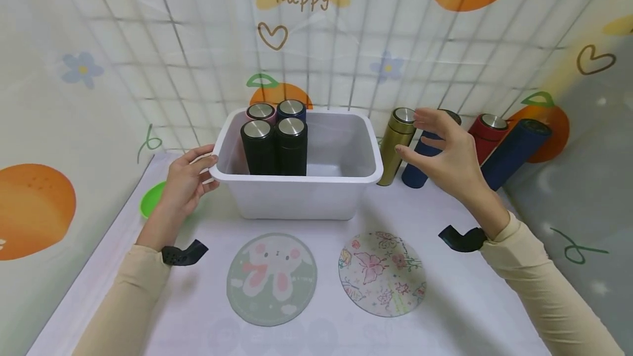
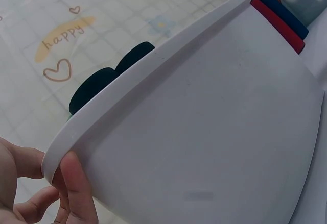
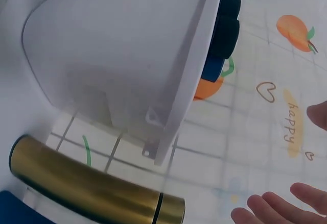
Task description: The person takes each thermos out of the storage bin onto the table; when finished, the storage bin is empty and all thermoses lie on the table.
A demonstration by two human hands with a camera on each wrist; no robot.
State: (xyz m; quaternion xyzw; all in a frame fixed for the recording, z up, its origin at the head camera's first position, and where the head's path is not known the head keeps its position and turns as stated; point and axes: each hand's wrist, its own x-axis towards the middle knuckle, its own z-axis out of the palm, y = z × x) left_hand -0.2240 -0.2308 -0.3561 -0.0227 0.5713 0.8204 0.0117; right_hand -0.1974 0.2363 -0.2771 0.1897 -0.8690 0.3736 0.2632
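My left hand (image 1: 184, 183) pinches the left rim of a white plastic tub (image 1: 296, 199); the left wrist view shows fingers on both sides of that rim. Inside the tub's left half stand two black thermos bottles (image 1: 274, 150), with a pink one (image 1: 261, 111) and a blue one (image 1: 292, 107) behind them. To the right of the tub my right hand (image 1: 447, 153) is raised, thumb and fingers spread apart with nothing between them. Closest to it is an upright gold thermos bottle (image 1: 392, 153), which lies across the lower left of the right wrist view.
Behind the right hand stand a blue bottle (image 1: 415, 174), a red bottle (image 1: 487, 133) and a leaning dark blue bottle (image 1: 516, 153). Two round mats, a rabbit one (image 1: 272, 279) and a butterfly one (image 1: 382, 273), lie in front. A green dish (image 1: 150, 199) sits at left.
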